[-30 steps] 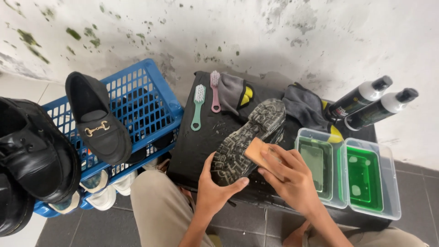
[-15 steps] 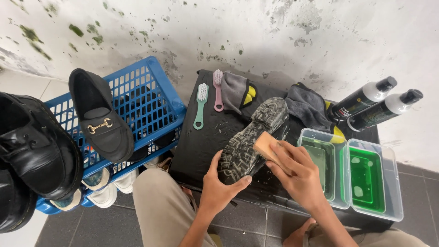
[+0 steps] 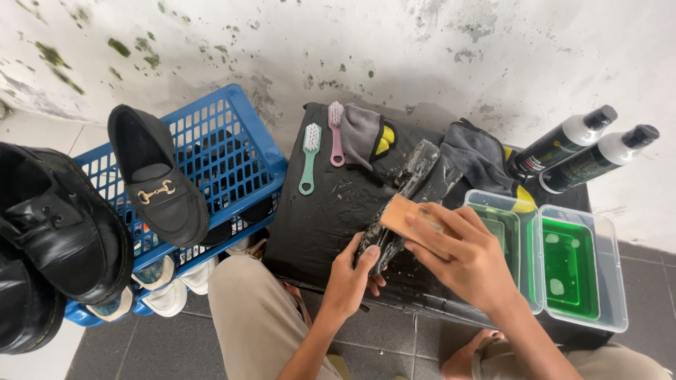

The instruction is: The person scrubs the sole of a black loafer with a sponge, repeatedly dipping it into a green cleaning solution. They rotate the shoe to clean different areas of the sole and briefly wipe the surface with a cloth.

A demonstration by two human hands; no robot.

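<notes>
At the far left edge, black boots (image 3: 49, 232) sit against a blue basket (image 3: 232, 141), and a black loafer (image 3: 158, 186) with a gold buckle lies across the basket's rim. White shoes (image 3: 169, 288) show beneath it at lower left.

Centre frame stands a black counter (image 3: 317, 225), wet and soapy. On its upper left part lie a green brush (image 3: 308, 158) and a pink brush (image 3: 336, 134), side by side, with a grey cloth (image 3: 362, 137) just right of them.

The left hand (image 3: 352, 278), low in the centre, is wrapped around the near end of a dark shoe (image 3: 405, 186), which lies tilted on edge on the counter, its far end pointing to the upper right. The right hand (image 3: 468, 257), just right of it, pinches a tan wooden brush (image 3: 405, 214) and presses it against the shoe's side.

Another grey cloth (image 3: 475, 158) lies beyond the shoe. At right, two clear tubs (image 3: 584, 267) hold green liquid, and two dark bottles (image 3: 591, 151) lie in the upper right.
</notes>
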